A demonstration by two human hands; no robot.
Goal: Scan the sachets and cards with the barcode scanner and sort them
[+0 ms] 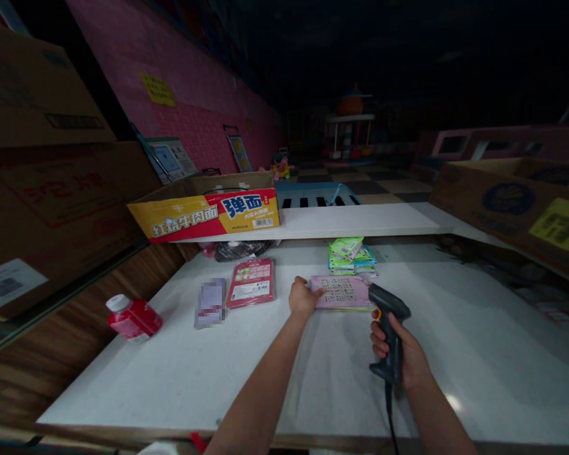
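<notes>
My right hand (404,356) is closed round the grip of a dark handheld barcode scanner (387,316), whose head points at a pink printed packet (342,292) lying flat on the white table (455,354). My left hand (303,297) holds the left edge of that pink packet, fingers curled on it. Just behind the packet lies a small stack of green and pink packets (351,255).
A red packet (251,282) and a blurred card (210,303) lie to the left, with a red bottle (133,317) on its side further left. A yellow-red carton (208,207) sits on the raised white shelf (360,219). Cardboard boxes (521,202) flank both sides.
</notes>
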